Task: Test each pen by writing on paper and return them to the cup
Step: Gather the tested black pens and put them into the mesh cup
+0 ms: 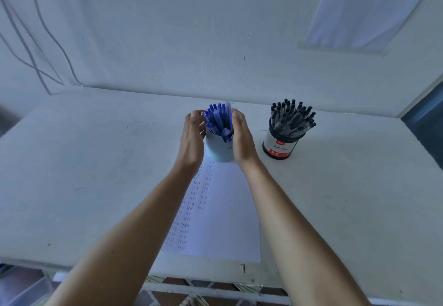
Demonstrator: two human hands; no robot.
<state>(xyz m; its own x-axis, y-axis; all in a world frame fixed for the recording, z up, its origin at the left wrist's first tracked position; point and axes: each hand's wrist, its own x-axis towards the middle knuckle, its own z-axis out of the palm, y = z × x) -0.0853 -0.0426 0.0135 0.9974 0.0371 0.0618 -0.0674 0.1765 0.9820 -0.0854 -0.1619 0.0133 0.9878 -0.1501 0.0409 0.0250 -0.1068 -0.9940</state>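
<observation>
A pale blue cup (218, 148) stands at the far end of a white sheet of paper (223, 212) and holds several blue pens (219, 120). My left hand (193, 139) lies against the cup's left side and my right hand (242, 135) against its right side, fingers stretched forward past the pens. Both palms flank the cup; I cannot tell how firmly they press it. The paper carries two columns of the handwritten word "test" along its left part, partly hidden by my left forearm.
A black-rimmed tub (280, 146) labelled "Ball Pens", full of black-capped pens (293, 120), stands to the right of the cup. The white table (96, 173) meets a wall behind. Cables (48, 49) hang at the far left. Tiled floor shows below the near edge.
</observation>
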